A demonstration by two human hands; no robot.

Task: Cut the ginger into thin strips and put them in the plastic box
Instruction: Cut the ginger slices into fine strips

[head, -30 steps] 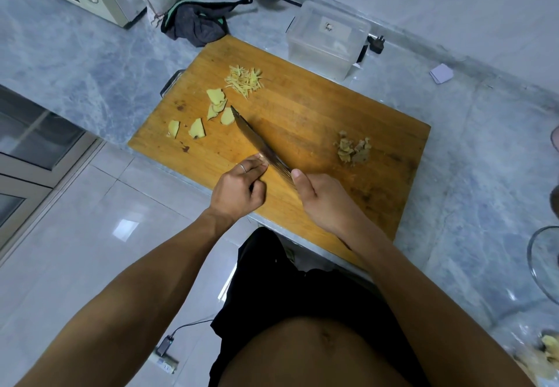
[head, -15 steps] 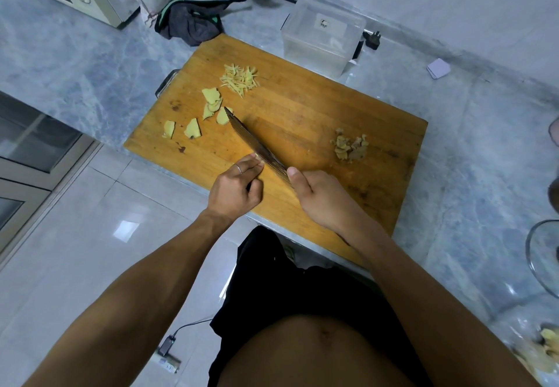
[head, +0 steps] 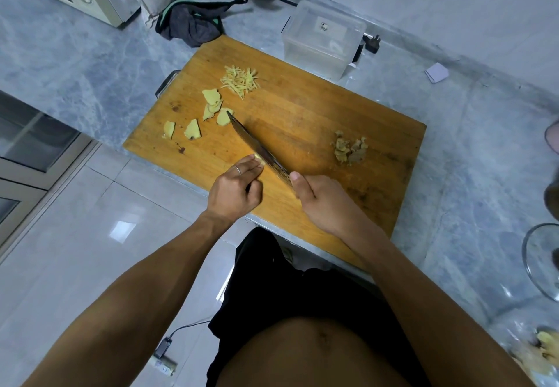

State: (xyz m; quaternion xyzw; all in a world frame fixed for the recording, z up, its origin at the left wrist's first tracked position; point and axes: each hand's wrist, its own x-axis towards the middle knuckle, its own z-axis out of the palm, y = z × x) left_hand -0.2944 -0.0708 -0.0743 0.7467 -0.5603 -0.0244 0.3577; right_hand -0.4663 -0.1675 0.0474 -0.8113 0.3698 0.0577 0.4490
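Cleaver is gripped by right hand on cutting board; ginger piece, mostly hidden, is pinned under curled left hand fingers beside blade; ginger slices lie near tip.

the cutting board is matt, scuffed wood. the knife blade is dull metal. the plastic box is clear, smooth plastic. the countertop looks like polished grey marble, the floor tiles glossy. a dark cloth lies crumpled.
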